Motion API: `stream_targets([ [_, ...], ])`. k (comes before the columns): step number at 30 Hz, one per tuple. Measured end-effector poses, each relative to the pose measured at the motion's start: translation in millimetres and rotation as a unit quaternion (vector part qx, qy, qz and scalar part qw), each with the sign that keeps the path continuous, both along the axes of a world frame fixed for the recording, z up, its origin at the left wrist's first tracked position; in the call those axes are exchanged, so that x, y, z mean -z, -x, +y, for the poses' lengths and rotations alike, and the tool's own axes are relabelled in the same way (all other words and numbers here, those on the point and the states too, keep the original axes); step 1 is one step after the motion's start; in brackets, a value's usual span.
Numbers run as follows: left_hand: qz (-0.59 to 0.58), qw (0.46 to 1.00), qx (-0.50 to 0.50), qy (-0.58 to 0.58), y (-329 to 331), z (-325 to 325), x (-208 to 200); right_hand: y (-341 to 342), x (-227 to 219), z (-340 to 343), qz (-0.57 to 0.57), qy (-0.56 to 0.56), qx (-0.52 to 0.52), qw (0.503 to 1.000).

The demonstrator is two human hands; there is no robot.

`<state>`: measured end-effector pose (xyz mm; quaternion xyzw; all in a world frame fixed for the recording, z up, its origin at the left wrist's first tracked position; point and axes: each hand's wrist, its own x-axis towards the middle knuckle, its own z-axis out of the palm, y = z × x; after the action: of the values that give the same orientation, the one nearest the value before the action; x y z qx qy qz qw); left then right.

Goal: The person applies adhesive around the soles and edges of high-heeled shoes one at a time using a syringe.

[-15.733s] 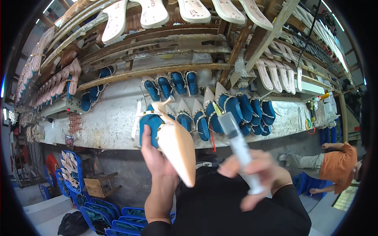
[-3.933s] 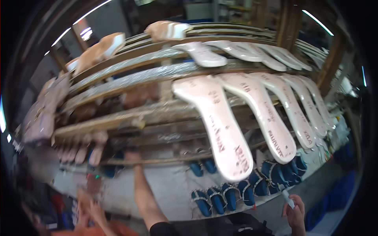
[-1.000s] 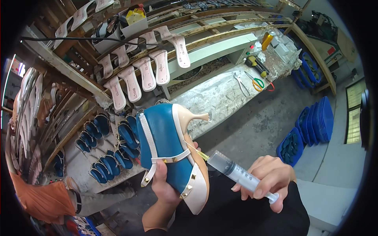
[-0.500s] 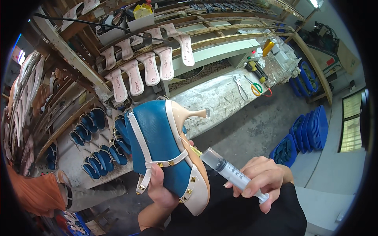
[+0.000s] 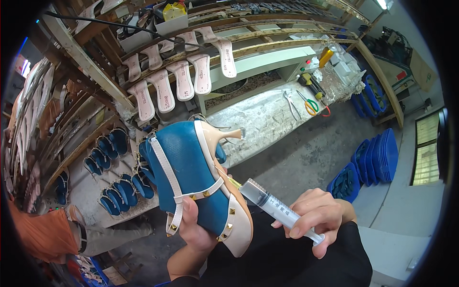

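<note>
Shoe [image 5: 198, 184] looks light and stiff; left hand [image 5: 193, 229] fingers wrap its toe, right hand [image 5: 320, 222] pinches syringe [image 5: 279, 210], tip probably touching.

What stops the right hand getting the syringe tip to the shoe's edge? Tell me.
Probably nothing. The right hand grips the syringe, whose tip is already at the side edge of the shoe that the left hand holds up; nothing lies between them.

Left hand [image 5: 193, 229]: grips a beige studded high-heeled shoe on a blue last [image 5: 191, 184], toe down.
Right hand [image 5: 318, 220]: pinches a clear plastic syringe [image 5: 279, 210], its tip at the shoe's edge.
Behind: grey worn workbench [image 5: 267, 119], pink insoles on wooden racks [image 5: 184, 79], stacked blue trays [image 5: 373, 165].
</note>
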<state>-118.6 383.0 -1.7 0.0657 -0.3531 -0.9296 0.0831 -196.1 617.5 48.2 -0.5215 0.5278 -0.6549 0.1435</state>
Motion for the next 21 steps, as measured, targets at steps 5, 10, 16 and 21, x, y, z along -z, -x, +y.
stream_targets([
  [5,-0.013,1.0,-0.01,-0.007,-3.1,0.7,1.6,0.9,3.9,-2.0,-0.004,0.02,-0.011,1.0],
  [10,-0.011,1.0,-0.01,-0.01,-2.0,-0.4,2.1,1.8,5.2,-0.4,-0.005,0.033,-0.026,0.999],
  [16,-0.022,1.0,-0.02,0.0,-0.4,-1.3,0.7,-0.3,5.3,2.3,-0.017,0.028,-0.026,0.999],
  [21,-0.015,1.0,-0.021,0.009,2.1,-1.0,-0.4,0.1,4.0,4.7,-0.017,0.026,-0.023,0.999],
])
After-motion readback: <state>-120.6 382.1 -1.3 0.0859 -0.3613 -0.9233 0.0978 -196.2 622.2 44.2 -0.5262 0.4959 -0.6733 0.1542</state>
